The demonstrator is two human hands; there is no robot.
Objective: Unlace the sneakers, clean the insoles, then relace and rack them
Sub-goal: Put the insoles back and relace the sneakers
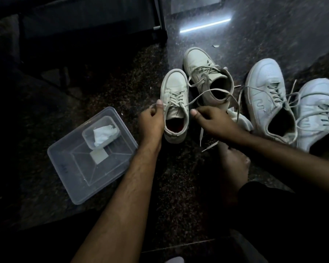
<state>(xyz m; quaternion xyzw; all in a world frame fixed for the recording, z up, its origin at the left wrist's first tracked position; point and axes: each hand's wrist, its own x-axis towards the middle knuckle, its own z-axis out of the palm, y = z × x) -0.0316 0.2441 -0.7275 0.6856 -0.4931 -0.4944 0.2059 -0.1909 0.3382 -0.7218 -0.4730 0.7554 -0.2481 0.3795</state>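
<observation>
While the two forearms reach forward from the bottom of the view, the left hand [151,122] and the right hand [212,121] flank the near sneaker [174,107], each fist curled round one end of its lace [207,93]. The left thumb and fingers pinch the lace end just beside the shoe's eyelets; the right pinches the other end, whose loop arcs over toward the second beige sneaker [207,76]. Holding the ends apart like this likely keeps the lace taut, whether for pulling it out or drawing it tight; which of the two I cannot tell. The near sneaker stands upright on the dark stone floor [179,177], toe pointing away, its red insole showing inside. To the left lies a clear plastic tub [80,177] holding a smaller container with a crumpled wipe [104,134], probably kept near for cleaning. Farther right, a pair of white sneakers [270,99] stands, laces loose.
</observation>
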